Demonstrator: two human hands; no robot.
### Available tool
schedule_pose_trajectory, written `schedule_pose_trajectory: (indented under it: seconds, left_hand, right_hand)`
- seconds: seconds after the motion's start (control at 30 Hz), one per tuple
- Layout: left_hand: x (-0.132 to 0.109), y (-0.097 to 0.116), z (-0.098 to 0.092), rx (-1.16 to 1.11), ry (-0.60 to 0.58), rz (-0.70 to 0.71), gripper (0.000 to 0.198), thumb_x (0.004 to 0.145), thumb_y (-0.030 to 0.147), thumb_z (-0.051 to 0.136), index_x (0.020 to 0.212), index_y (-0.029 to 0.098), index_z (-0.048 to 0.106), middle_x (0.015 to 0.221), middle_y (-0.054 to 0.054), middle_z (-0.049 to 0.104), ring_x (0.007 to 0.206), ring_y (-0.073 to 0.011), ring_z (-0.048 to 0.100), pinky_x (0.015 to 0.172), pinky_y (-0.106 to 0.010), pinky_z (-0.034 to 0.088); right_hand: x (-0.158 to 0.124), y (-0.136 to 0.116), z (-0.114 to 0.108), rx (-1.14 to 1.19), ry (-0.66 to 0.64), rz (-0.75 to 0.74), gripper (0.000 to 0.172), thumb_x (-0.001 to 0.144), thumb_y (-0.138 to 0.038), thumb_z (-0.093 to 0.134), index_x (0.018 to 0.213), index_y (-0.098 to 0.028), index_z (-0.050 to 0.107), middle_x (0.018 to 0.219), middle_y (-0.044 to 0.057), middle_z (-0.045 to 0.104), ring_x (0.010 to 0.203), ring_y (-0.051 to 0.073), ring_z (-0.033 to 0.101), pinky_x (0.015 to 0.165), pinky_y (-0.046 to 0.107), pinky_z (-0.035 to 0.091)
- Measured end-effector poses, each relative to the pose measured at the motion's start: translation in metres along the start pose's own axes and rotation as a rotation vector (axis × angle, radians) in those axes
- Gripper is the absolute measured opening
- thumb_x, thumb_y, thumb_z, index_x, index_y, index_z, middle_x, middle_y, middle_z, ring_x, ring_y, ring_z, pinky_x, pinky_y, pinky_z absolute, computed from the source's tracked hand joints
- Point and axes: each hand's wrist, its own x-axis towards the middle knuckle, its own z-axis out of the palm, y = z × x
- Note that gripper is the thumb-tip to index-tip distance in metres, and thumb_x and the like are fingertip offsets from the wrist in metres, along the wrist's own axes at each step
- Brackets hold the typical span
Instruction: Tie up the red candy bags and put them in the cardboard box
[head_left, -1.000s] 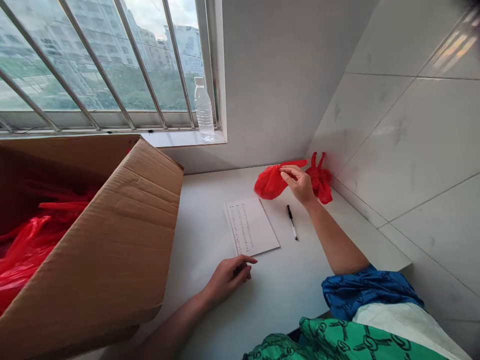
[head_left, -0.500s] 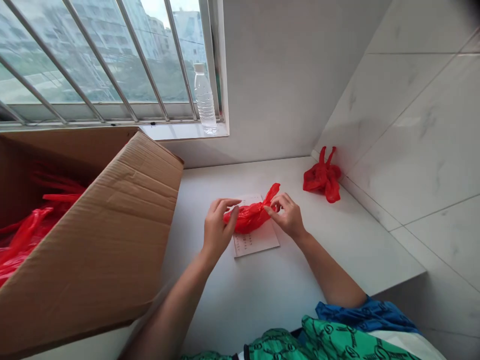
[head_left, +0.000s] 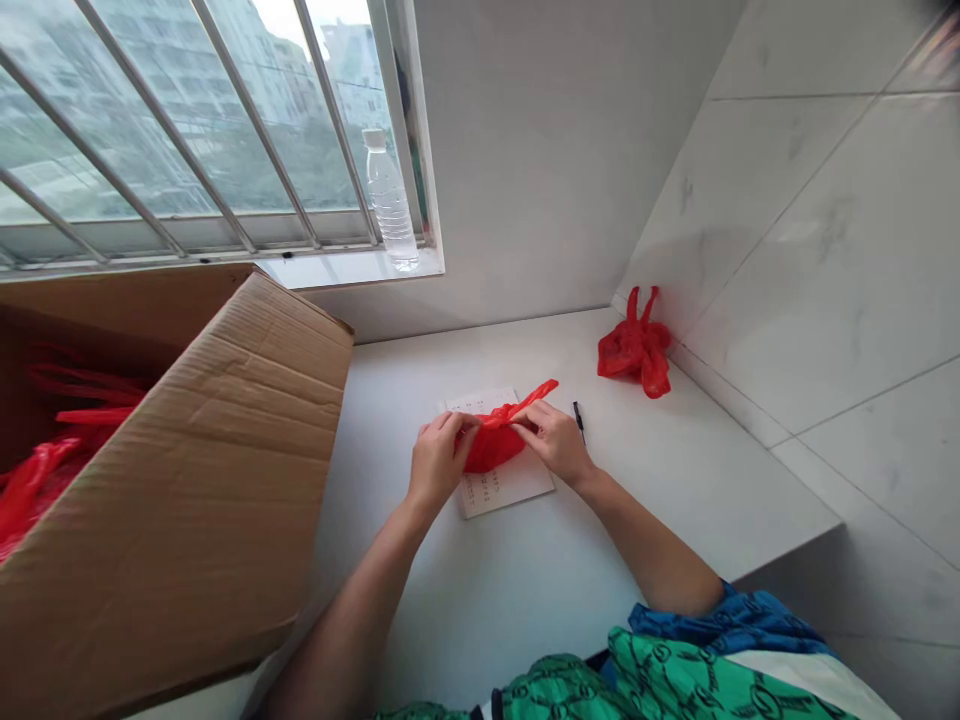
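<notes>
A red plastic bag (head_left: 493,450) hangs between my two hands over a white sheet or booklet with dark writing (head_left: 517,485). My left hand (head_left: 441,455) pinches the bag's upper left edge with thumb and fingers. On the other side, my right hand (head_left: 553,440) pinches the upper right part, and a twisted red strip sticks out above its fingers. Whatever the bag contains cannot be made out. A dark pen (head_left: 579,420) lies just beyond my right hand.
At the left stands an open cardboard box (head_left: 202,480) with red plastic bags (head_left: 37,480) inside. A knotted red bag (head_left: 636,345) sits in the back corner of the white table (head_left: 675,480). On the sill of the barred window stands a clear bottle (head_left: 391,210).
My left hand has closed on the bag's edge, where its fingers were more spread before. The bag's top is now drawn out between both hands. The pen has come into view.
</notes>
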Motion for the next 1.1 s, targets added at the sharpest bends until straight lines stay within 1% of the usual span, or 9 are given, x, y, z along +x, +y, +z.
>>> schedule_pose_trajectory:
  seconds: [0.17,0.3,0.47,0.63,0.73,0.83,0.93,1.03,1.1]
  left_hand:
    - [-0.005,-0.024,-0.021,-0.11,0.198,-0.137,0.019,0.096,0.03,0.05,0.101,0.02,0.065,0.089,-0.003,0.067,0.082,-0.0185,0.062,0.074,-0.03,0.046]
    - [-0.01,-0.023,-0.029,-0.087,0.27,-0.187,0.024,0.097,0.031,0.049,0.112,0.02,0.064,0.092,-0.004,0.066,0.085,-0.0188,0.062,0.073,-0.03,0.047]
    - [-0.01,0.002,-0.024,0.073,0.135,0.058,0.029,0.094,0.034,0.059,0.121,0.023,0.062,0.121,-0.008,0.062,0.111,-0.0236,0.058,0.093,-0.037,0.045]
    - [-0.004,0.012,-0.016,0.194,0.016,0.142,0.017,0.095,0.031,0.058,0.106,0.028,0.071,0.098,-0.003,0.07,0.093,-0.0224,0.061,0.086,-0.038,0.041]
    - [-0.002,0.007,-0.016,0.033,0.068,0.095,0.017,0.096,0.03,0.057,0.093,0.025,0.073,0.086,-0.001,0.07,0.084,-0.0189,0.062,0.085,-0.036,0.041]
    - [-0.003,0.0,-0.019,-0.19,0.193,-0.034,0.018,0.094,0.03,0.057,0.088,0.022,0.072,0.08,-0.001,0.068,0.079,-0.0168,0.062,0.077,-0.03,0.044]
    - [-0.005,-0.003,-0.021,-0.296,0.264,-0.107,0.018,0.093,0.031,0.059,0.088,0.02,0.072,0.078,-0.001,0.067,0.076,-0.0161,0.062,0.074,-0.028,0.046]
    - [-0.007,0.001,-0.025,-0.304,0.242,-0.069,0.016,0.094,0.029,0.058,0.097,0.02,0.071,0.09,-0.002,0.068,0.085,-0.0166,0.063,0.079,-0.028,0.047]
    - [-0.007,0.007,-0.029,-0.265,0.186,0.01,0.021,0.094,0.027,0.058,0.112,0.022,0.068,0.101,-0.003,0.068,0.094,-0.0173,0.063,0.085,-0.03,0.047]
  right_hand:
    - [0.003,0.008,-0.019,0.048,0.16,0.047,0.013,0.094,-0.028,0.059,0.088,-0.024,0.069,0.083,0.002,0.065,0.071,0.018,0.06,0.066,0.03,0.047]
    - [0.002,0.005,-0.026,0.025,0.123,0.024,0.008,0.09,-0.022,0.058,0.088,-0.024,0.066,0.091,0.003,0.066,0.088,0.021,0.063,0.08,0.034,0.048]
    - [-0.001,-0.016,-0.013,-0.019,0.07,-0.051,0.02,0.089,-0.027,0.063,0.108,-0.023,0.061,0.104,0.004,0.07,0.099,0.025,0.063,0.095,0.042,0.041]
    - [-0.002,-0.026,0.002,-0.077,0.1,-0.054,0.015,0.094,-0.037,0.064,0.102,-0.026,0.067,0.094,0.001,0.072,0.094,0.024,0.062,0.093,0.042,0.038]
    - [0.0,-0.022,-0.001,0.003,0.167,-0.028,0.012,0.095,-0.033,0.062,0.088,-0.026,0.069,0.084,-0.001,0.071,0.086,0.021,0.062,0.093,0.04,0.037]
    - [0.001,-0.015,-0.01,0.2,0.289,0.106,0.014,0.092,-0.031,0.062,0.081,-0.024,0.066,0.079,-0.001,0.067,0.08,0.019,0.061,0.085,0.036,0.043]
    - [0.0,-0.013,-0.016,0.343,0.309,0.224,0.015,0.089,-0.031,0.06,0.078,-0.022,0.063,0.078,0.0,0.064,0.08,0.02,0.061,0.08,0.034,0.047]
    - [-0.002,-0.019,-0.017,0.347,0.246,0.199,0.009,0.088,-0.03,0.06,0.092,-0.023,0.064,0.092,0.002,0.068,0.092,0.022,0.063,0.085,0.036,0.048]
    - [-0.003,-0.027,-0.017,0.254,0.201,0.135,0.025,0.087,-0.03,0.063,0.111,-0.024,0.062,0.108,0.004,0.069,0.105,0.024,0.061,0.093,0.039,0.046]
